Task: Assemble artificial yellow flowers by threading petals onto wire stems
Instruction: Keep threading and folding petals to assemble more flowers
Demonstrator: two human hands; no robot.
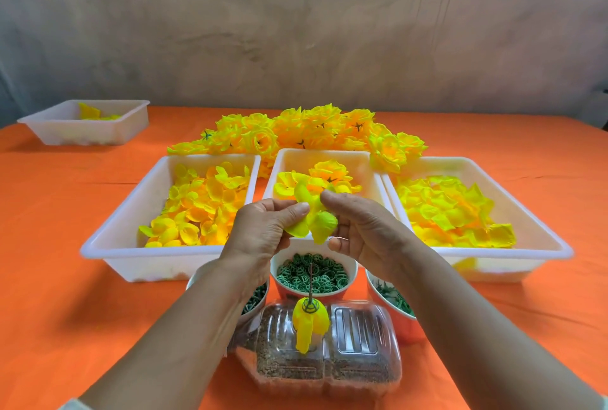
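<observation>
One tabletop (65, 278): orange cloth, carries all the parts.
Trays: 3 white, side by side mid-tabletop. Left tray (108, 245) & right tray (543, 235) heaped w/ loose petals, middle tray (371, 162) holds fewer. Far tray (42, 126) back left, a few yellow bits.
Flower pile (296, 133): finished yellow flowers, just behind the 3 trays.
Clear box (355, 343): nearest the cam, grit inside, serves as base for the stem.
Cups: 3 behind the box. Middle cup (296, 294) has green rings; the side cups' contents are partly hidden by forearms.
Left grip (263, 232): thumb + fingers pinched on the petal piece's left edge.
Right grip (365, 228): fingers curled over its right side, thumb below; looks to hold it too.
Petal piece (316, 222): yellow, in the air between both grips, above the middle cup, not yet on the stem.
Wire stem (310, 281): upright in the box, one yellow layer + green ring on it, tip free.
Main risk: pushing the piece down off-centre could bend or tip the thin stem.
Lesser risk: soft fabric may crumple or tear if forced.
Minor risk: forearms pass close over the cups, so a knock could spill the parts.
</observation>
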